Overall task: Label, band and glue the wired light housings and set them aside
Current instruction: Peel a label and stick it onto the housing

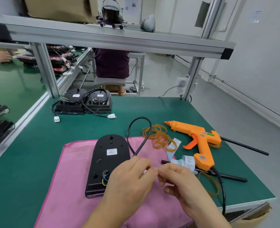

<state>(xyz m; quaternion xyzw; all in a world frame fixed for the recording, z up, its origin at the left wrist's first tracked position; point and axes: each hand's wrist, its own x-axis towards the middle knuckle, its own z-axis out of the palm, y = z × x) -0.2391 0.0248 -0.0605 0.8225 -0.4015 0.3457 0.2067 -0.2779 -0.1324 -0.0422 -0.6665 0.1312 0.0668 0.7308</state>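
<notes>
Your left hand [131,175] and right hand [177,178] meet over the pink cloth [73,170], fingers pinched on the housing [109,162] cable's [145,139] end, rubber bands [160,135] near right.

Operator's left hand [129,176] and right hand [178,181] are both bare: no gloves, rings, or finger cots observed. Forearms are uncovered to the lower frame edge; no sleeves, wristbands or watch visible. Fingernails appear short and unpainted.
</notes>
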